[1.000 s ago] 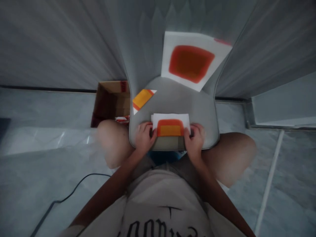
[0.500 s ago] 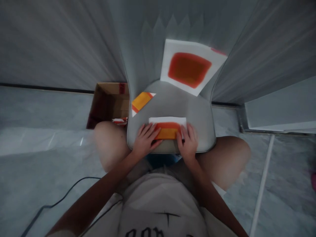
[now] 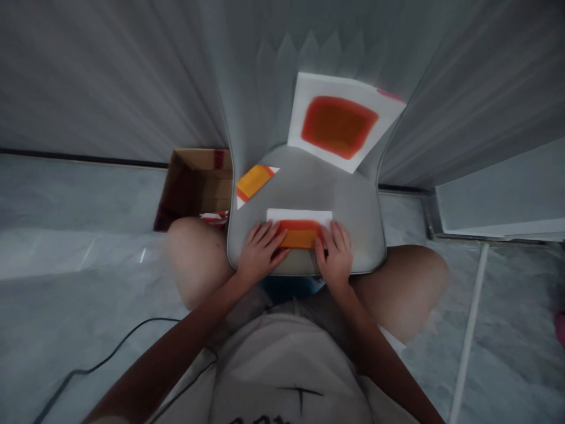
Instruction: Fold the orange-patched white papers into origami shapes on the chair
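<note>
A folded white paper with an orange and red patch [image 3: 299, 231] lies near the front edge of a grey chair seat [image 3: 348, 206]. My left hand [image 3: 260, 250] lies flat on its left end, fingers stretched out. Flat on the paper's right end rests my right hand [image 3: 336, 254], fingers spread. A smaller folded orange piece [image 3: 253, 181] sits at the seat's left edge. A large white sheet with a red-orange square [image 3: 339, 122] leans against the chair back.
An open cardboard box [image 3: 194, 185] stands on the floor left of the chair, with a red and white item at its near edge. My bare knees flank the seat. A dark cable [image 3: 106, 359] runs across the marble floor at lower left. Grey walls rise behind.
The paper was held up at its two ends by pinching fingers; it has since been folded down flat, and both hands now press on it with open fingers.
</note>
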Demonstrator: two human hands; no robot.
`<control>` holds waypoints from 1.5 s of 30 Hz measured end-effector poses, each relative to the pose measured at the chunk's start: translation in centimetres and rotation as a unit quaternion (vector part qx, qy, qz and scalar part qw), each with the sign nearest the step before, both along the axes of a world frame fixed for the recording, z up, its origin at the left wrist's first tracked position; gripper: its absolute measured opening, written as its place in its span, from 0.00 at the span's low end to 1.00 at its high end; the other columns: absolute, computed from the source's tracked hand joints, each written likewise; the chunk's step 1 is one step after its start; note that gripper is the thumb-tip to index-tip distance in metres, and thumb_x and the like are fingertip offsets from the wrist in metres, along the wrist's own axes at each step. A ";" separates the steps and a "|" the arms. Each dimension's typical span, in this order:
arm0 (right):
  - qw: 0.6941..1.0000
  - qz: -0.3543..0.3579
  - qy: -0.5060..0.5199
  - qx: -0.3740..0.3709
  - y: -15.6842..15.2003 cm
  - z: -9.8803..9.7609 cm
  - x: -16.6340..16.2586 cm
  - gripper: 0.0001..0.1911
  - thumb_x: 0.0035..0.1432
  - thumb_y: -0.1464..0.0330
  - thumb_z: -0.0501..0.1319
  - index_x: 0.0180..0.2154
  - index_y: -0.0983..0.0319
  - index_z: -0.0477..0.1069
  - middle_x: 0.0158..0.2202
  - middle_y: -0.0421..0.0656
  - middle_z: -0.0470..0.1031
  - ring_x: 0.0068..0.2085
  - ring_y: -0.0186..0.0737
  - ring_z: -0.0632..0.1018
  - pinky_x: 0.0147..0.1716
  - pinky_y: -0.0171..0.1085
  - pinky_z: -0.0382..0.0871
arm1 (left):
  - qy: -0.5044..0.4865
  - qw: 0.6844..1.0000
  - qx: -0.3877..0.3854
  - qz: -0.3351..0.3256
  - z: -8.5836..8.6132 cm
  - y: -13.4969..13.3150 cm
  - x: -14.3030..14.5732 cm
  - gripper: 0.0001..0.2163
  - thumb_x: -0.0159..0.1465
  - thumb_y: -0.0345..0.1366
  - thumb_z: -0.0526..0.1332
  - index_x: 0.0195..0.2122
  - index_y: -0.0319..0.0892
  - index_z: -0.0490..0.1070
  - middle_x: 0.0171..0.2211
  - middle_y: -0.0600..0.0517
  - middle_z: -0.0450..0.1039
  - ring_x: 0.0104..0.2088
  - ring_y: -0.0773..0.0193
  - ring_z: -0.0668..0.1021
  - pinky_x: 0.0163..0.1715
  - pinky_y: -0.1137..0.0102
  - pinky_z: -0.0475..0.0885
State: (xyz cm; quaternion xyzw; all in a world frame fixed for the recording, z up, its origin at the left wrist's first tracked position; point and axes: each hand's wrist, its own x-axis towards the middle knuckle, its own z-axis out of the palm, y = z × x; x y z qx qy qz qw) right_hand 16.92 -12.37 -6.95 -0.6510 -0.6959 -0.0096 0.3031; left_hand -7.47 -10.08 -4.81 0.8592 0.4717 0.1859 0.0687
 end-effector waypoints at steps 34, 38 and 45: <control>1.000 -0.013 -0.014 0.005 0.1 -0.9 -0.1 0.21 0.72 0.63 0.56 0.60 0.60 0.76 0.63 0.52 0.76 0.65 0.55 0.74 0.64 0.61 0.67 | -0.013 0.999 -0.012 0.046 0.3 0.0 0.8 0.22 0.76 0.38 0.52 0.70 0.45 0.66 0.70 0.48 0.65 0.70 0.54 0.68 0.71 0.51 0.62; 1.000 -0.007 -0.016 -0.001 0.1 -0.8 -0.1 0.21 0.72 0.64 0.55 0.60 0.62 0.75 0.63 0.53 0.75 0.65 0.55 0.73 0.65 0.60 0.66 | -0.012 0.999 -0.008 0.046 0.2 0.1 0.8 0.23 0.76 0.38 0.52 0.71 0.44 0.65 0.70 0.48 0.65 0.71 0.54 0.68 0.71 0.52 0.61; 0.995 0.002 -0.063 -0.071 -0.2 0.0 -0.3 0.27 0.76 0.62 0.50 0.69 0.66 0.64 0.70 0.58 0.65 0.71 0.56 0.65 0.69 0.61 0.59 | 0.005 0.998 -0.012 0.055 0.3 -0.1 0.9 0.27 0.76 0.37 0.50 0.76 0.40 0.54 0.72 0.45 0.61 0.72 0.53 0.65 0.73 0.52 0.55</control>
